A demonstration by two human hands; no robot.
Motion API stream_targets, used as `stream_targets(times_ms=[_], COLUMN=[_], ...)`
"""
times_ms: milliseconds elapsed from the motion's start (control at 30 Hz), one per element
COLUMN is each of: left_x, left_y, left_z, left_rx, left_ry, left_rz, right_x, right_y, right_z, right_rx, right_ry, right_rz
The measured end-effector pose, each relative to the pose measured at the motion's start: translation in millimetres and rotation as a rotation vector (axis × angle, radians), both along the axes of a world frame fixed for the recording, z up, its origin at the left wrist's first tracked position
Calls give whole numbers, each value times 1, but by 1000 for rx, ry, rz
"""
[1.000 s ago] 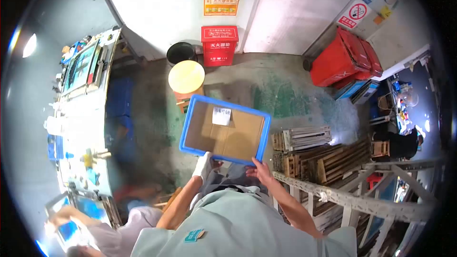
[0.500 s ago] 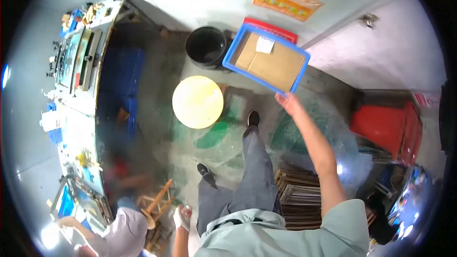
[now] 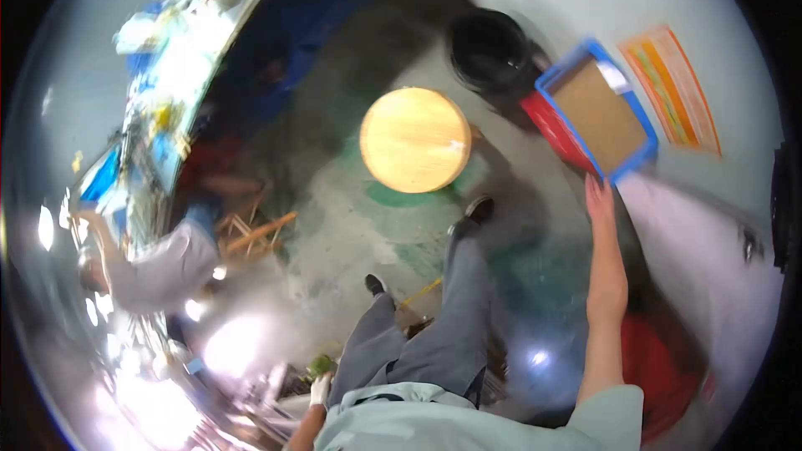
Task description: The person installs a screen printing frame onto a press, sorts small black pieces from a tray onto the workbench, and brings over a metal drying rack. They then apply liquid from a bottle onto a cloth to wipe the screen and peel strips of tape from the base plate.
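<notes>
Bin (image 3: 489, 50) — left of tray (image 3: 632, 160)

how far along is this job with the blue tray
Looks done: the blue tray, with cardboard inside, is over by the red box, probably resting on it. In hand: the right hand is at the tray's near corner; the gloved left hand is low, away from it. Remaining: likely just letting go, though blur hides whether the right hand grips.

Around you: one round yellow stool (image 3: 415, 140); one black bin (image 3: 487, 46); one orange wall poster (image 3: 672, 90); one cluttered bench (image 3: 200, 43).
</notes>
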State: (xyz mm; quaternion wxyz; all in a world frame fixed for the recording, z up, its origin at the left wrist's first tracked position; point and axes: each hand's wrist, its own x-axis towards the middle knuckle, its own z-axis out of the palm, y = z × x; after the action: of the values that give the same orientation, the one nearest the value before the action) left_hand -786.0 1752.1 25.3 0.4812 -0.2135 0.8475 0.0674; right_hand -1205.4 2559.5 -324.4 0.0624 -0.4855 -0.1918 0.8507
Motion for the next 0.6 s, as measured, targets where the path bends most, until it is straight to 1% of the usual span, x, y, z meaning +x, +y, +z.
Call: stream_targets(times_ms=[33, 67, 133, 167, 200, 233, 267, 300, 333, 367, 400, 433, 467, 500, 533, 567, 600], left_x=[30, 44, 51, 54, 72, 105, 130, 153, 173, 186, 196, 215, 246, 289, 282, 305, 330], left_y=[2, 7, 32, 40, 42, 43, 40, 33, 23, 13, -3, -23, -37, -43, -59, -64, -81], left_z=[-8, -12, -10, -10, -14, -36, -50, -57, -66, -76, -73, -80, -100, -136, -95, -111, -150], left_rx=[38, 76, 41, 29, 33, 65, 78, 120, 158, 84, 33, 103, 159, 238, 177, 155, 122], left_ry=[94, 207, 209, 199, 186, 253, 255, 301, 349, 322, 373, 436, 501, 695, 635, 564, 504], left_rz=[224, 451, 987, 1068, 1150, 1245, 1177, 1151, 1115, 1321, 1344, 1321, 1304, 1384, 1522, 1499, 1457], right_x=[6, 11, 24, 30, 37, 43, 52, 71, 87, 102, 118, 134, 152, 167, 182, 199, 214], right_y=[-6, -27, -68, -108, -147, -198, -239, -267, -313, -366, -423, -474, -518, -573, -620, -657, -705], right_z=[11, 14, 23, 50, 63, 100, 106, 88, 93, 118, 139, 147, 143, 161, 182, 200, 211], right_rx=[-71, -24, 70, 199, 205, 191, 278, 124, 138, 251, 367, 387, 403, 361, 324, 314, 289], right_ry=[37, -21, -115, -204, -262, -266, -226, -101, -101, -158, -210, -183, -157, -137, -133, -64, 21], right_rz=[57, 215, 546, 786, 945, 1101, 1244, 1297, 1381, 1462, 1528, 1599, 1680, 1766, 1843, 1957, 2057])
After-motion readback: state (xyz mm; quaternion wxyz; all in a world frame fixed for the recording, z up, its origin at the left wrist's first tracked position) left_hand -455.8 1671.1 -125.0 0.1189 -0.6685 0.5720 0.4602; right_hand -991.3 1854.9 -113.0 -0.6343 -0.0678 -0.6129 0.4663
